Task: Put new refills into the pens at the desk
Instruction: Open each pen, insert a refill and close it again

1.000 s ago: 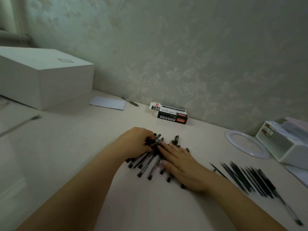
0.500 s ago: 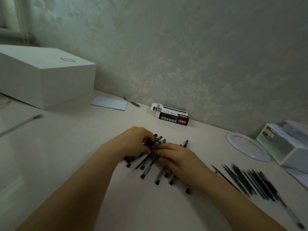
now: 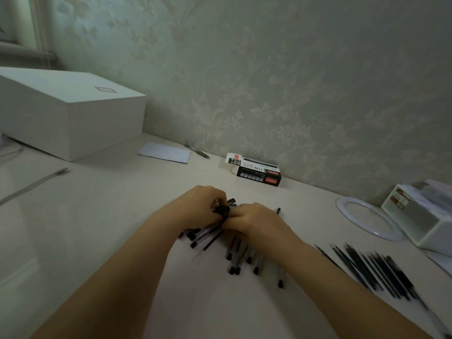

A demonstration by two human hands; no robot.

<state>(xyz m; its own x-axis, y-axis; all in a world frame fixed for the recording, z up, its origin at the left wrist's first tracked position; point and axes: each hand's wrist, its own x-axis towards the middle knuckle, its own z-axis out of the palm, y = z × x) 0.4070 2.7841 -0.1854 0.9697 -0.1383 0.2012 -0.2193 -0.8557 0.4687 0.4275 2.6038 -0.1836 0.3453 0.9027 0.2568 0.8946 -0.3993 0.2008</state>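
Left hand [image 3: 199,206]: fingers curled round the far ends of several pens, at mid-desk.
Right hand [image 3: 254,222]: fingers curled down onto the same bunch, touching the left hand.
Pens [image 3: 234,250]: loose pile under both hands, near ends fanned toward the viewer.
Refills [image 3: 374,272]: dark row on the desk [image 3: 97,216], near right, apart from the pens.
Refill box [image 3: 254,168]: far, by the wall.
White box [image 3: 66,111]: far left.

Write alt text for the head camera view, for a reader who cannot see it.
Two bare hands, left hand and right hand, meet over a loose pile of pens on a pale desk, gripping pens. A row of dark refills lies to the right, a refill box by the wall, a large white box far left.
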